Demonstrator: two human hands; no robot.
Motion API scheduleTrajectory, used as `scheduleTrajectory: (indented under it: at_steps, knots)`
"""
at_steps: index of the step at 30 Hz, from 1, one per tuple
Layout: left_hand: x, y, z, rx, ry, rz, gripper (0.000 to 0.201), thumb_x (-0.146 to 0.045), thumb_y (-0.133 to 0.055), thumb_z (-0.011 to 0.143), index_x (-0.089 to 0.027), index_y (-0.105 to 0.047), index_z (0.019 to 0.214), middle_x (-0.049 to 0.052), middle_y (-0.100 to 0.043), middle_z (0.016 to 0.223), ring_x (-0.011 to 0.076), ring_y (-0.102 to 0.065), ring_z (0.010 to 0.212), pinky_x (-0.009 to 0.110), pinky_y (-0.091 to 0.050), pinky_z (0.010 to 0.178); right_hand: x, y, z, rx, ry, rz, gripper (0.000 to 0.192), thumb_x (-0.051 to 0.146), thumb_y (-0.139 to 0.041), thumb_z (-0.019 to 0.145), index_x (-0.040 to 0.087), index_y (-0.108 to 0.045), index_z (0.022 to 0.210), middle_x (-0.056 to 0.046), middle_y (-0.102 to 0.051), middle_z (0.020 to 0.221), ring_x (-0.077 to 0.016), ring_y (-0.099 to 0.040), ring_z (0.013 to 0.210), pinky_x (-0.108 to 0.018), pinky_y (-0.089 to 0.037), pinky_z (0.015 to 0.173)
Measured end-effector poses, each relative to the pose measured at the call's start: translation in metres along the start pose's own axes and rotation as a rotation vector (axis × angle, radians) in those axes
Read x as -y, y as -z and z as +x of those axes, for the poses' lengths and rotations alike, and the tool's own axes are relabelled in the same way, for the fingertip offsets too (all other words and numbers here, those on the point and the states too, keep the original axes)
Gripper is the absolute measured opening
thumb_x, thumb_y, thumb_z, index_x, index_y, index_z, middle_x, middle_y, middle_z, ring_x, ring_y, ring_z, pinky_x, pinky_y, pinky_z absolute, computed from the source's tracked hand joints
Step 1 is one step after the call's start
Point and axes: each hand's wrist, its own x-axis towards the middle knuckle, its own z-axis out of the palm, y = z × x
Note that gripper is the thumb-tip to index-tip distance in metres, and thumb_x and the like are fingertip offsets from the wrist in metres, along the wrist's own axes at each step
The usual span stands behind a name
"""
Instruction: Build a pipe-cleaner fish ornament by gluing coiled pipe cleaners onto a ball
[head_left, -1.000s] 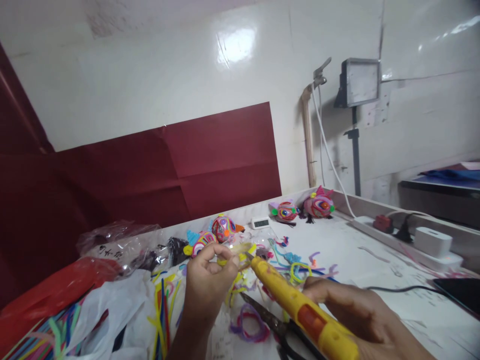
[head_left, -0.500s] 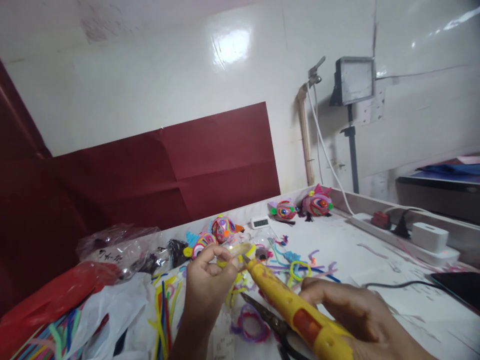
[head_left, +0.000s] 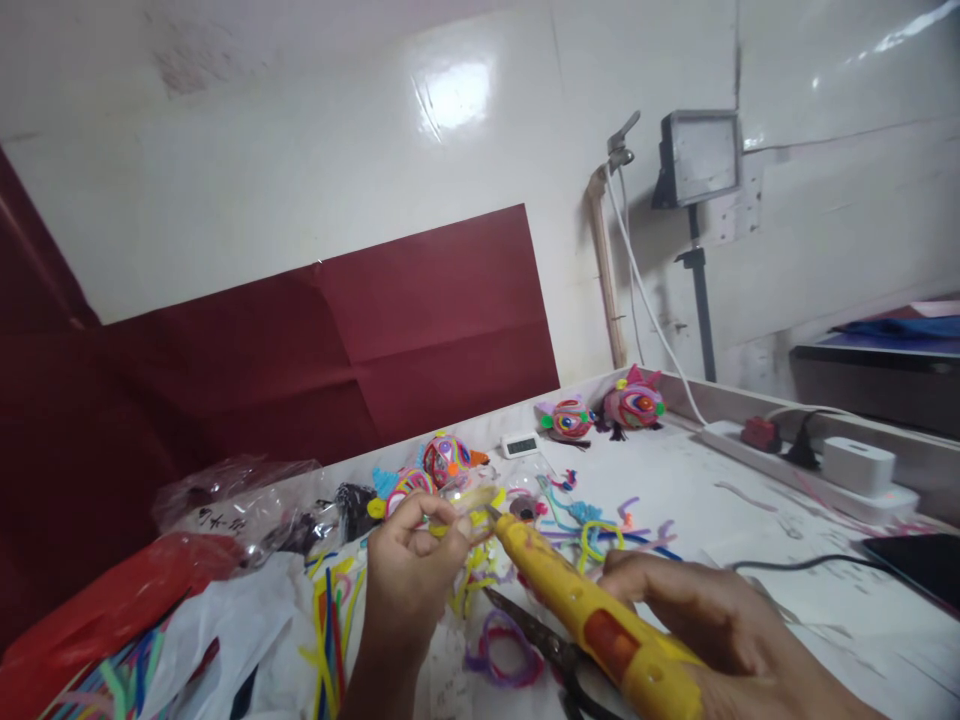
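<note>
My left hand point(head_left: 409, 575) pinches a small yellow pipe-cleaner piece point(head_left: 469, 510) at its fingertips, held up above the white table point(head_left: 750, 520). My right hand point(head_left: 720, 625) grips a yellow glue gun point(head_left: 592, 615) with an orange trigger. Its metal nozzle point(head_left: 493, 514) touches the yellow piece. Dark scissors point(head_left: 547, 645) lie on the table under the gun, beside a purple pipe-cleaner loop point(head_left: 501, 655).
Loose coloured pipe cleaners point(head_left: 330, 620) and plastic bags point(head_left: 247, 500) lie at the left. Finished colourful figures point(head_left: 450, 458) and two more point(head_left: 600, 412) stand further back, near a small white clock point(head_left: 521, 444). A power strip point(head_left: 810, 465), cables and a lamp stand point(head_left: 697, 260) are at the right.
Both hands stay together with the nozzle at the yellow piece. The view has shifted slightly, so everything sits a little further left and lower.
</note>
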Motion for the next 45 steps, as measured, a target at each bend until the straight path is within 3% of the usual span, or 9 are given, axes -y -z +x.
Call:
scheduleTrajectory:
  at_steps: [12, 20, 39, 45]
  knots:
    - [0.006, 0.000, 0.002, 0.014, -0.029, -0.001, 0.015, -0.029, -0.063, 0.061, -0.020, -0.051, 0.060, -0.012, -0.028, 0.032, 0.0030, -0.018, 0.030, 0.015, -0.016, 0.032, 0.007, -0.005, -0.002, 0.029, -0.047, 0.062, 0.037, 0.055, -0.068, 0.071, 0.023, -0.068, 0.088, -0.003, -0.064, 0.084, -0.0206, -0.057, 0.078, -0.027, -0.044, 0.066]
    - [0.005, 0.000, 0.002, 0.018, -0.015, 0.008, 0.017, -0.029, -0.064, 0.059, -0.020, -0.051, 0.061, -0.013, -0.027, 0.033, 0.0022, -0.018, 0.029, 0.014, -0.015, 0.031, -0.006, -0.003, -0.002, 0.076, -0.065, 0.133, 0.043, 0.059, -0.068, 0.071, 0.023, -0.067, 0.093, -0.002, -0.060, 0.085, -0.0165, -0.053, 0.071, -0.025, -0.039, 0.059]
    - [0.016, 0.007, 0.011, 0.010, 0.017, -0.005, 0.020, -0.033, -0.065, 0.056, -0.021, -0.051, 0.061, -0.013, -0.028, 0.029, 0.0025, -0.016, 0.028, 0.014, -0.015, 0.028, -0.001, 0.001, -0.001, 0.053, -0.030, 0.096, 0.039, 0.058, -0.067, 0.073, 0.024, -0.067, 0.092, -0.002, -0.062, 0.087, -0.0194, -0.054, 0.079, -0.027, -0.039, 0.067]
    - [0.010, 0.004, 0.005, -0.013, -0.008, -0.001, 0.018, -0.030, -0.066, 0.056, -0.020, -0.051, 0.060, -0.013, -0.028, 0.031, 0.0019, -0.017, 0.029, 0.013, -0.015, 0.030, -0.005, 0.000, -0.001, 0.056, -0.032, 0.129, 0.042, 0.060, -0.068, 0.071, 0.024, -0.067, 0.092, -0.002, -0.061, 0.086, -0.0188, -0.053, 0.077, -0.027, -0.039, 0.065]
